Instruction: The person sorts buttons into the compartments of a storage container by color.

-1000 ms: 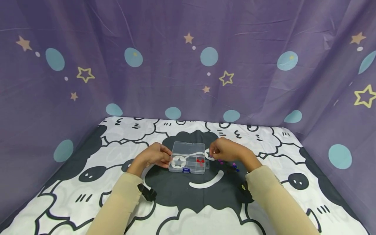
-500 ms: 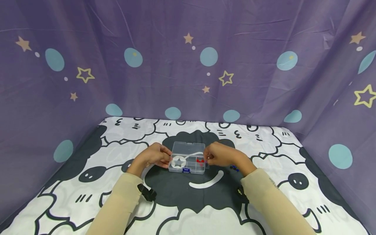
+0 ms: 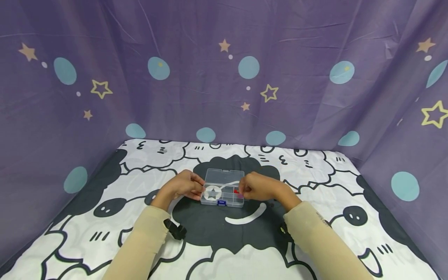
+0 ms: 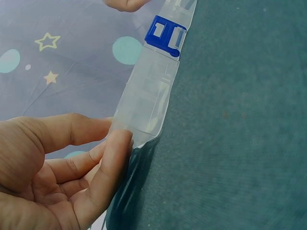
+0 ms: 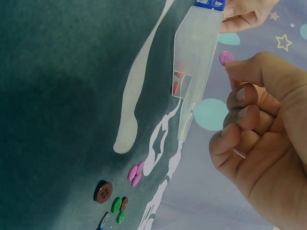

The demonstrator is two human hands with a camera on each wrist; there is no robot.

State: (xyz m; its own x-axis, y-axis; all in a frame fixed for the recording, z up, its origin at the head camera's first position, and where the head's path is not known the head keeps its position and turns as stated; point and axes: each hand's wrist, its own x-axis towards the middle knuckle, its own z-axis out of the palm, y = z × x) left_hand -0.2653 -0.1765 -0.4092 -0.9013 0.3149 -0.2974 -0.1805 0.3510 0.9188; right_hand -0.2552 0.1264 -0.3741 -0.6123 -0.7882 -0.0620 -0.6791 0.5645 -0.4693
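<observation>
A purple curtain (image 3: 196, 93) printed with stars and blue spots closes off the back and sides, and below it I have a cloth-covered bench (image 3: 241, 233) patterned with cartoon faces in black and white. The clear plastic box (image 4: 146, 91) sits near the middle, its lid (image 3: 224, 176) laid back on the far side and its blue latch (image 3: 221, 202) facing the person. On my head feed the left hand (image 3: 185, 184) is at the box's left end; the left wrist feed shows its thumb and forefinger pinching that corner.

The right hand (image 3: 257, 186) is over the box's right end. On its wrist feed I see a pink button (image 5: 225, 58) gripped between the tips of thumb and forefinger, the other fingers curled in. From so far off I can't tell whether that button touches the box.

Some red pieces (image 5: 177, 84) lie in a compartment at the right end. Beyond that end, loose on the cloth, I count three pink buttons (image 5: 132, 172) in a cluster, then a larger brown button (image 5: 103, 191), with two green buttons (image 5: 116, 205) and a smaller brown one (image 5: 124, 202) just beside it.
</observation>
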